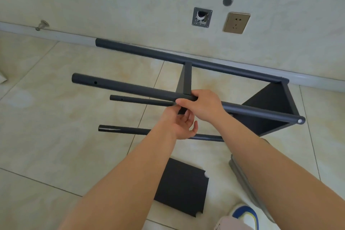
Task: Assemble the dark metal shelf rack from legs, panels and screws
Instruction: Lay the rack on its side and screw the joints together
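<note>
Head view: right hand (202, 105) grips the near leg (130, 89) beside the middle panel (184, 80); left hand (182, 124) hangs loosely curled beneath it, holding nothing. Unscrewed, that panel could slip free.

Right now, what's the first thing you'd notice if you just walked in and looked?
The half-built dark rack lying on its side on the tiled floor by the wall, its long legs pointing left. Both hands meet at its middle: the right hand grips the upper near leg, and the left hand reaches up just beneath it. A loose dark panel lies flat on the floor nearer the person.
</note>
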